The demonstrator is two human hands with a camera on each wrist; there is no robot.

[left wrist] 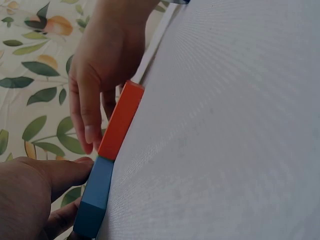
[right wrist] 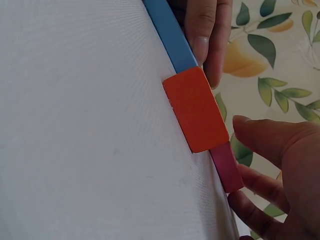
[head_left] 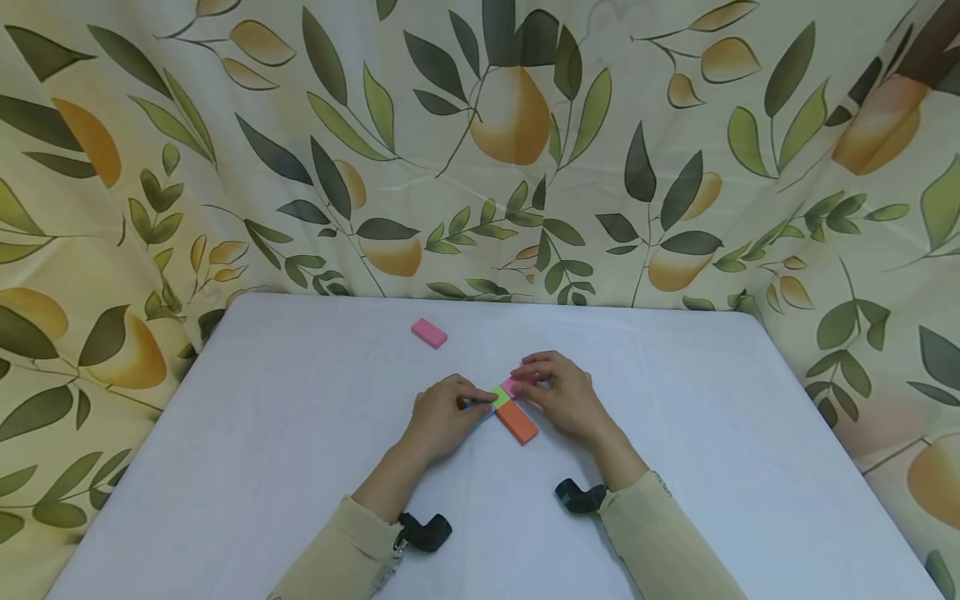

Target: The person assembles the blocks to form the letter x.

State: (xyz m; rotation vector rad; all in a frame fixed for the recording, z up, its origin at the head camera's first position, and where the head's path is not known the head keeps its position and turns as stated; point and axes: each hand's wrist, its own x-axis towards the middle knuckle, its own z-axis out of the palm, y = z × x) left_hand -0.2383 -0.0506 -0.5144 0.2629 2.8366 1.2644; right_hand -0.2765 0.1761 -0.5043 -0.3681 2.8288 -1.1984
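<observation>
Sleeves (head_left: 337,550) lead to the left hand (head_left: 441,417) gripping a blue block (left wrist: 95,192) and right hand (head_left: 567,397) pinching a pink block (right wrist: 228,167), an orange block (head_left: 517,422) between slanting lengthwise toward lower right.

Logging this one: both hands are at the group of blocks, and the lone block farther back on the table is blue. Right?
Not quite: the lone block is pink, not blue, as the head view shows. It does lie farther back on the table, with left hand and right hand at the group of blocks.
</observation>
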